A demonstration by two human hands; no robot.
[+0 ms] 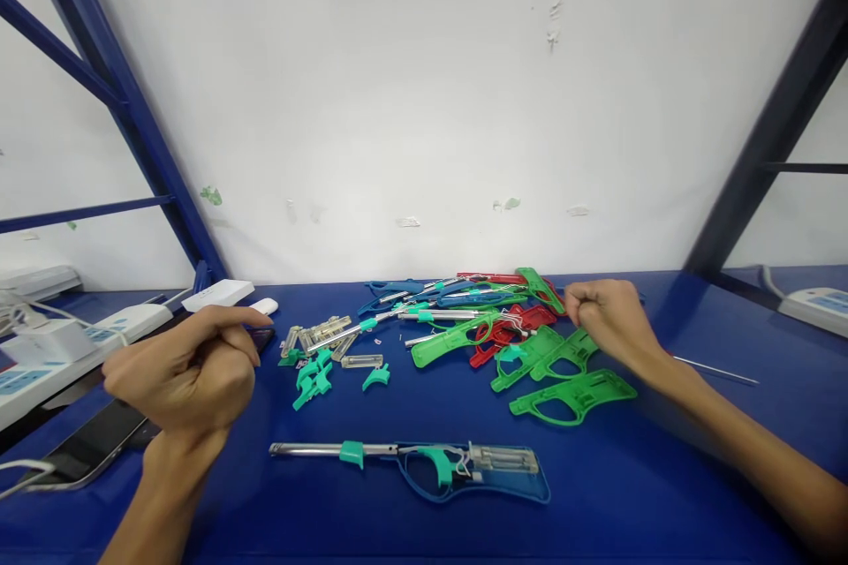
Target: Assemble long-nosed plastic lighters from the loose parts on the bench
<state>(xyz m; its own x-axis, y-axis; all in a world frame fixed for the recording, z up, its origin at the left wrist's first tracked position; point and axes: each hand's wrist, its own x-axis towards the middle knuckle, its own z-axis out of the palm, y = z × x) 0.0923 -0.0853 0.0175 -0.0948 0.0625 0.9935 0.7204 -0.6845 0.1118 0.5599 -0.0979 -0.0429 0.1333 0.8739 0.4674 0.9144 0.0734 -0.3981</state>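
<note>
My left hand [192, 366] is raised at the left, curled into a loose fist with the index finger jutting right; nothing shows in it. My right hand [606, 309] is closed above the right end of the parts pile, and its inner fingers are hidden. In front, between my hands, lies an opened gas lighter in a blue half-shell [490, 494]. It has a metal tube [305, 450], a teal trigger [437, 464] and a clear fuel tank [504, 459]. Green half-shells [573, 397] lie nearest my right hand.
Blue, red and green lighter parts [457, 309] are heaped at the back. Clear tanks [324, 334] and loose teal triggers [314, 380] lie left of them. A phone [89, 441] and power strip [142, 320] are at left. A thin metal rod [719, 369] lies beyond my right forearm.
</note>
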